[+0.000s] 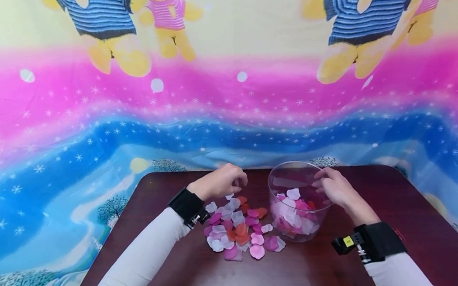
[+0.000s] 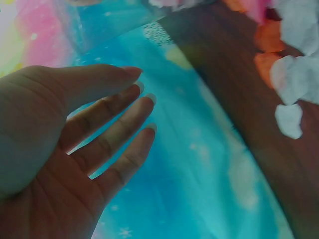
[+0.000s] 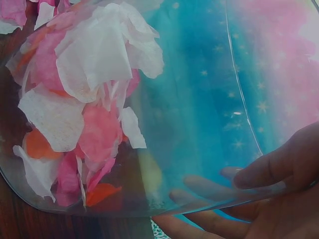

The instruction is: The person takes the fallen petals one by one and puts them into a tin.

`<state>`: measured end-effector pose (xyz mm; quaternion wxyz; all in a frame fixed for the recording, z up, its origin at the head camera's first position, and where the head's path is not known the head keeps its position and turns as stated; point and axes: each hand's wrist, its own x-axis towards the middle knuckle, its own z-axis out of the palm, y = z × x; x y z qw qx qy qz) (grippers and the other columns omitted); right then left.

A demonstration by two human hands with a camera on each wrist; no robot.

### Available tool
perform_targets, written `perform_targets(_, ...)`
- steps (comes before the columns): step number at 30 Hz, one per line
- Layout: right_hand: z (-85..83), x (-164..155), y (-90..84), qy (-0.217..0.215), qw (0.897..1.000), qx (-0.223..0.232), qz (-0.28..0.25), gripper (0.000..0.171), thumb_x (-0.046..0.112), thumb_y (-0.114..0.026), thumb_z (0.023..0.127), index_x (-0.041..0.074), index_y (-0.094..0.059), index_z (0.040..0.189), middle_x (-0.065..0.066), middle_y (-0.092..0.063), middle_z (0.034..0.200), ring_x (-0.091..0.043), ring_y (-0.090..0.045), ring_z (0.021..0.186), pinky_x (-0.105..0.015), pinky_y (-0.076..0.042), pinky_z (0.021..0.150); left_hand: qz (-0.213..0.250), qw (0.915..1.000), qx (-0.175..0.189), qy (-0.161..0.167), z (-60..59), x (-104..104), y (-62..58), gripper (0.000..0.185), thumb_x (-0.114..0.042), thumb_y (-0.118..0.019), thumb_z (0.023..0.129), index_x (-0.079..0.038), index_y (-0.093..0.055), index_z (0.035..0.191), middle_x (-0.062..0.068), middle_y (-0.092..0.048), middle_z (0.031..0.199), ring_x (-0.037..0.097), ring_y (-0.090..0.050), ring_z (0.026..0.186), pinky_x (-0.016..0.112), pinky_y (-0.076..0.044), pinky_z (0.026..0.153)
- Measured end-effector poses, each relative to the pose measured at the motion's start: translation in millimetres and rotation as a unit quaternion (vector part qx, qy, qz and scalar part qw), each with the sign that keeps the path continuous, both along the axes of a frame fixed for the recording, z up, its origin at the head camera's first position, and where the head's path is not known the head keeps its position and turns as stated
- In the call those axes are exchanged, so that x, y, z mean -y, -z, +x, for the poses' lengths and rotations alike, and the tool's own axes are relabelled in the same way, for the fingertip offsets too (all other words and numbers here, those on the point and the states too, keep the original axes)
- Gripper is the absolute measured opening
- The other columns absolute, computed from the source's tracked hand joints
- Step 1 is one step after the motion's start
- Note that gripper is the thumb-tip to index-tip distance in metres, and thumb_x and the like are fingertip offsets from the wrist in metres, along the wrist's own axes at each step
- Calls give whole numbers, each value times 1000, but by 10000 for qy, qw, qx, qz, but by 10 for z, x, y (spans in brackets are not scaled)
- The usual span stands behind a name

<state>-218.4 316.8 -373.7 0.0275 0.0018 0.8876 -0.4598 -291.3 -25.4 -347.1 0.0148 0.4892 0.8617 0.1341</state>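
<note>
While a loose heap of pink, white and orange fabric petals (image 1: 239, 229) lay on the dark brown wooden worktop (image 1: 303, 274), a share of them already sat in the clear round plastic tub (image 1: 298, 199) to its right, so the gathering of petals into the tub looked, by my judgement, somewhere near its middle: the tub was roughly half filled in its lower part, and about as many petals again seemed to remain outside it.

At the left, the left hand (image 1: 222, 182) hung just above the far edge of the heap, palm turned down and the wrist raised off the worktop. Its fingers (image 2: 119, 134) were straight and lightly spread in the wrist view, holding nothing; no petal showed between them, and the nearest white petal (image 2: 289, 121) lay apart from them on the wood.

At the right, the right hand (image 1: 334, 186) rested on the far right rim of the tub. From the wrist view its fingers (image 3: 269, 169) curled over the transparent wall, thumb outside and fingertips showing through the plastic inside, so it gripped the rim and seemingly steadied the tub, which stood upright on the worktop just beside the heap.
</note>
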Motion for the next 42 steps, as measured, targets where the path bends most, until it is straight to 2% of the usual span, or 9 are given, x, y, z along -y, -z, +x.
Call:
perform_targets(10,4,1,-7,-2,10000,-14,-79,38,7,-32,101,-12,-45,132,-37,-58,129,-51,-60,116,-49,-58,73,-81,9998,180,-66,70,-11,214,14,-2,-72,93,-8,-74,105,7,-72,105,22,-72,94,28,-56,85)
perform_targets(18,25,-10,-20,35,10000,-8,-60,38,6,-32,101,-12,-44,132,-37,-57,129,-52,-59,116,-49,-58,73,-303,9992,238,41,94,-151,431,14,-3,-71,93,-7,-76,105,10,-73,105,23,-68,97,25,-54,85)
perform_targets(24,17,0,-12,61,9999,17,-144,38,6,-32,100,-11,-44,132,-36,-57,129,-51,-60,116,-48,-58,72,-514,9982,324,8,119,-277,631,15,-7,-75,93,-7,-78,107,5,-73,103,16,-66,93,20,-53,82)
perform_targets(30,21,13,-2,112,9998,3,-142,37,6,-33,100,-10,-45,131,-36,-59,128,-50,-61,114,-48,-58,72,-770,9964,265,-245,143,-305,787,17,-9,-78,90,-12,-79,107,2,-73,101,11,-63,93,18,-53,80)
perform_targets(35,23,24,-4,162,9998,12,-94,37,6,-33,100,-10,-46,131,-35,-59,128,-50,-61,114,-49,-58,73,-886,9947,333,-403,143,-314,864,18,-13,-81,89,-13,-79,107,1,-72,101,11,-62,93,18,-52,80)
perform_targets(42,14,18,-1,197,9998,-17,-38,36,7,-35,102,-9,-46,131,-34,-59,128,-49,-61,114,-48,-58,72,-870,9944,322,-513,128,-357,930,11,-18,-83,88,-15,-79,99,-1,-69,93,7,-59,82,18,-51,72)
